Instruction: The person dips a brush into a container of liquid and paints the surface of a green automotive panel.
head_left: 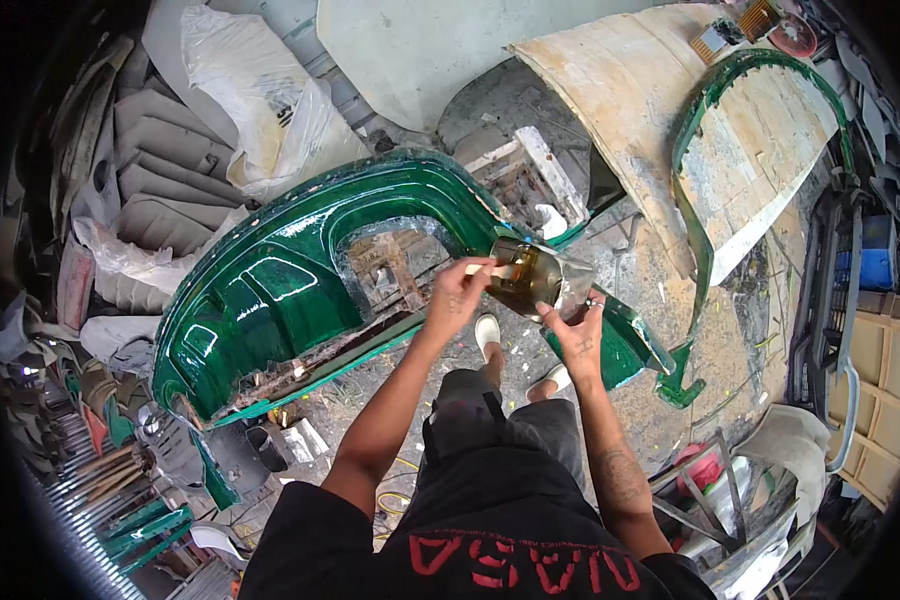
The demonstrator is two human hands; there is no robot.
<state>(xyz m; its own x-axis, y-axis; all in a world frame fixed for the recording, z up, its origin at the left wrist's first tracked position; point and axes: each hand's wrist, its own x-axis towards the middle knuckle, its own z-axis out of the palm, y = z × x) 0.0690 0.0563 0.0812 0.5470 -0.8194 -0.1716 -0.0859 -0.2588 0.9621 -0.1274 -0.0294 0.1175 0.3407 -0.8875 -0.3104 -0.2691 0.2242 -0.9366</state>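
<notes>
My left hand is closed round a short pale handle, whose far end dips into a container; whether it is a brush or a stick I cannot tell. The container has dull grey, worn sides and amber-brown liquid inside. Gripping its near side is my right hand, thumb towards the rim. The container is tilted, its mouth facing left and up. Just beyond and to the left lies a large glossy green moulded shell with a rough-edged opening.
A curved green strip leans on a stained pale panel at the right. Plastic wrapping lies over grey moulded parts at upper left. A metal frame stands at lower right. Scraps litter the floor.
</notes>
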